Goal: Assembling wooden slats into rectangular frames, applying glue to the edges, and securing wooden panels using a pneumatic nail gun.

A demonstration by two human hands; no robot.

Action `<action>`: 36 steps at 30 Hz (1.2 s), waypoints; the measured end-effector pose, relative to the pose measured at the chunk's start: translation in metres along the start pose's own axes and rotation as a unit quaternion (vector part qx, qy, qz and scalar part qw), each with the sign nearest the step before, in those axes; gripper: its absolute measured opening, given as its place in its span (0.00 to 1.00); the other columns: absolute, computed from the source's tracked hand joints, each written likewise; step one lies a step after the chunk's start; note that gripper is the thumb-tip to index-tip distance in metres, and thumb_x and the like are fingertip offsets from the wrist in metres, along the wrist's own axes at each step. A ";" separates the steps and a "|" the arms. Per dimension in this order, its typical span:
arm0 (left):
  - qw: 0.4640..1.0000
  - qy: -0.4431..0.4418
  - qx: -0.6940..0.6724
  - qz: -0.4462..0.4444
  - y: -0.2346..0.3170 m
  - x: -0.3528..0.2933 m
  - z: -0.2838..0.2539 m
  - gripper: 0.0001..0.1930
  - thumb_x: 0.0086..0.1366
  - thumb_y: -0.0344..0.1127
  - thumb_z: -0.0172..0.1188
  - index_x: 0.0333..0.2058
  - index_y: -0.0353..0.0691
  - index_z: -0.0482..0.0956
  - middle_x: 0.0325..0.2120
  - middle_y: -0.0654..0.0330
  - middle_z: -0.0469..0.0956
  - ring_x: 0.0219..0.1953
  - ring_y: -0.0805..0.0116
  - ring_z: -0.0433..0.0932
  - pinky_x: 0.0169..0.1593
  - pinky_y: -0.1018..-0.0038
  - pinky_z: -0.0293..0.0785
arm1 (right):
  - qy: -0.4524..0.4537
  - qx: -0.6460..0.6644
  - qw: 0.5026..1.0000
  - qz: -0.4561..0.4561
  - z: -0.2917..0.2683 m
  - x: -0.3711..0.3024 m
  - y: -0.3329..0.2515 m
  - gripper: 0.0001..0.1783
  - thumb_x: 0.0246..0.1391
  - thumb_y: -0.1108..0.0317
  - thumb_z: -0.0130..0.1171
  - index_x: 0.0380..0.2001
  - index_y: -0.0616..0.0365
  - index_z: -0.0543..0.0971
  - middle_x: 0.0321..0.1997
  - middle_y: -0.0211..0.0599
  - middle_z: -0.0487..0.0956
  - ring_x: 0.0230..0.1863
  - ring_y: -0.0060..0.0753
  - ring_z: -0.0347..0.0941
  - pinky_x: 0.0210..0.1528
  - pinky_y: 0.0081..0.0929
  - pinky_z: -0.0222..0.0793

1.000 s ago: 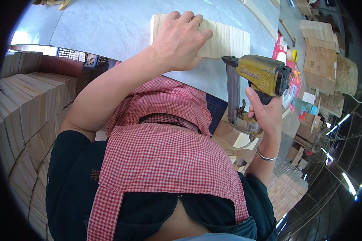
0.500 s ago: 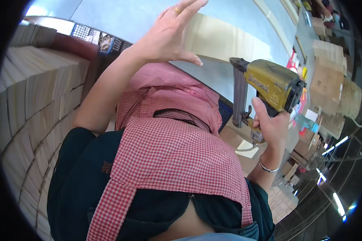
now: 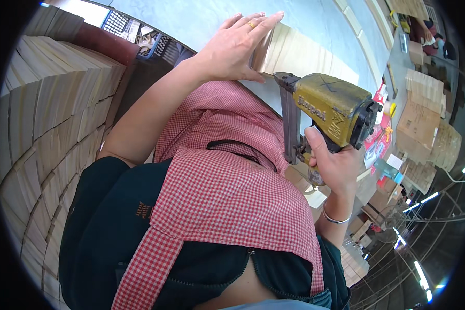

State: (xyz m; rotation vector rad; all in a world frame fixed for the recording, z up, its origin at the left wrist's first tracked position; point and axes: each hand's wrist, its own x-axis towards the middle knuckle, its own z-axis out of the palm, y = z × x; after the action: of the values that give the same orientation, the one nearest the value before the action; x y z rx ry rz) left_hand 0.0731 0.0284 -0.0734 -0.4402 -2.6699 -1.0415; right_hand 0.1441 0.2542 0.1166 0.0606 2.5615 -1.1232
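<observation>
My right hand [image 3: 336,164] is wrapped round the handle of a worn yellow and black nail gun [image 3: 333,106], its thumb on the near side. The gun's nose [image 3: 285,80] is by the near edge of a pale wooden panel [image 3: 305,54], which lies on the blue-grey worktable [image 3: 191,20]. At the panel's left end, my left hand [image 3: 235,49] spans its width, thumb at the near edge and fingers stretched toward the far edge. A brownish end face [image 3: 262,51] shows beside that palm. Whether all the fingertips touch the wood cannot be made out.
Tall stacks of wooden boards [image 3: 62,103] stand at my left. Beyond them is a blue basket [image 3: 149,44] with small things in it. Long pale strips [image 3: 361,39] lie across the table. Cardboard boxes [image 3: 418,124] and a blue-capped bottle [image 3: 388,170] are on the right.
My left hand has come from above the panel down to its left end. The nail gun in my right hand has moved a little left, nearer the panel's edge.
</observation>
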 end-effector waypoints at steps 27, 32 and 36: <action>0.999 -0.015 0.023 -0.030 -0.002 -0.005 -0.004 0.69 0.36 0.56 0.83 0.73 0.42 0.50 0.67 0.52 0.66 0.73 0.59 0.56 0.77 0.53 0.44 | -0.021 -0.100 0.995 -0.018 0.006 0.044 -0.044 0.19 0.54 0.63 0.73 0.41 0.68 0.81 0.33 0.41 0.85 0.27 0.29 0.79 0.26 0.22 0.73; 1.000 -0.010 0.008 -0.029 -0.003 -0.007 -0.003 0.69 0.35 0.55 0.84 0.72 0.42 0.50 0.69 0.50 0.63 0.74 0.58 0.56 0.78 0.55 0.41 | -0.037 -0.134 0.990 0.025 0.006 0.049 -0.054 0.20 0.54 0.63 0.73 0.41 0.69 0.82 0.34 0.44 0.86 0.29 0.33 0.83 0.29 0.24 0.76; 1.000 -0.010 -0.003 -0.023 -0.003 -0.008 -0.005 0.68 0.36 0.54 0.85 0.72 0.42 0.51 0.69 0.50 0.62 0.73 0.59 0.57 0.78 0.55 0.38 | -0.021 -0.117 0.993 0.002 0.003 0.047 -0.046 0.19 0.54 0.63 0.72 0.41 0.69 0.82 0.33 0.44 0.86 0.27 0.33 0.82 0.28 0.24 0.76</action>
State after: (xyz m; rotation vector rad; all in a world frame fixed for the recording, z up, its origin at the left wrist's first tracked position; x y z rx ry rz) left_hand 0.0800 0.0211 -0.0744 -0.3934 -2.7071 -1.0627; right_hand 0.0930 0.2161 0.1326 -0.0148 2.6339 -0.8076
